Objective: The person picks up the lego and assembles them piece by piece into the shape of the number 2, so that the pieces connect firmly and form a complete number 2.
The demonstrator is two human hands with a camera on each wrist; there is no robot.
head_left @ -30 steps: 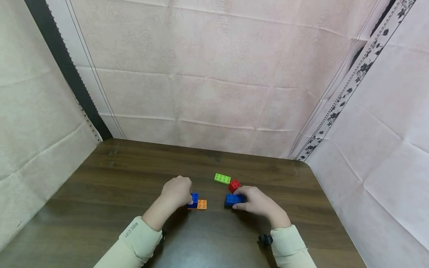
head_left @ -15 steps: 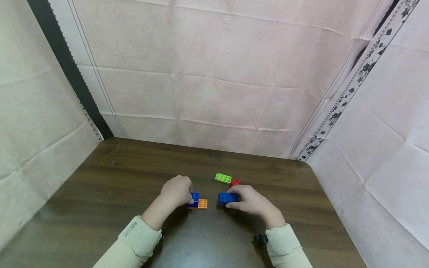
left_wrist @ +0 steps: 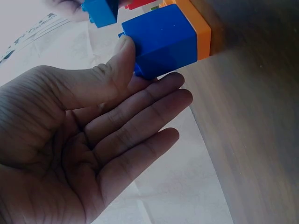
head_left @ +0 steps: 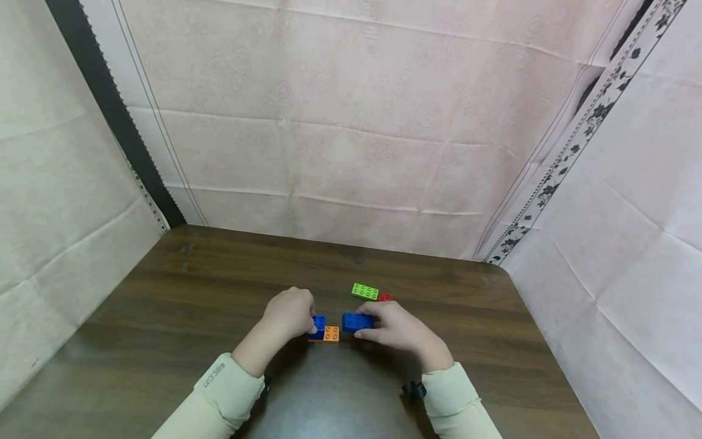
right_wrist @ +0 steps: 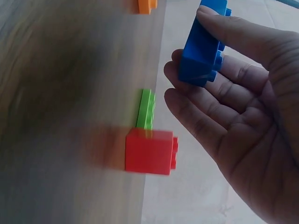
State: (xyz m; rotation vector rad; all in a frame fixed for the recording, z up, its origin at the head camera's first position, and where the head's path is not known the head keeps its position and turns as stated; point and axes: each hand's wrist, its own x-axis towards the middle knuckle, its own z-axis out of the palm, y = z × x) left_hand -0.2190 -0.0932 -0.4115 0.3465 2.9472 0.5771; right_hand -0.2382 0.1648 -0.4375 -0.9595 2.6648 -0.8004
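On my feed, the left hand (head_left: 289, 312) pinches the stacked blue brick (left_wrist: 163, 39), seated on the orange brick (head_left: 331, 333). The right hand (head_left: 396, 329) pinches the long blue brick (head_left: 355, 322) — raised above the table (head_left: 192, 305), near the orange brick.

Forearms (head_left: 260, 349) angled inward, left fingers (left_wrist: 140, 125) pinching with three extended, right fingers (right_wrist: 194, 117) pinching

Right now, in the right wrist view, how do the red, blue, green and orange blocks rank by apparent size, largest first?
Blue block and red block: too close to rank, blue being partly covered.
Green block.
Orange block, cut off by the edge.
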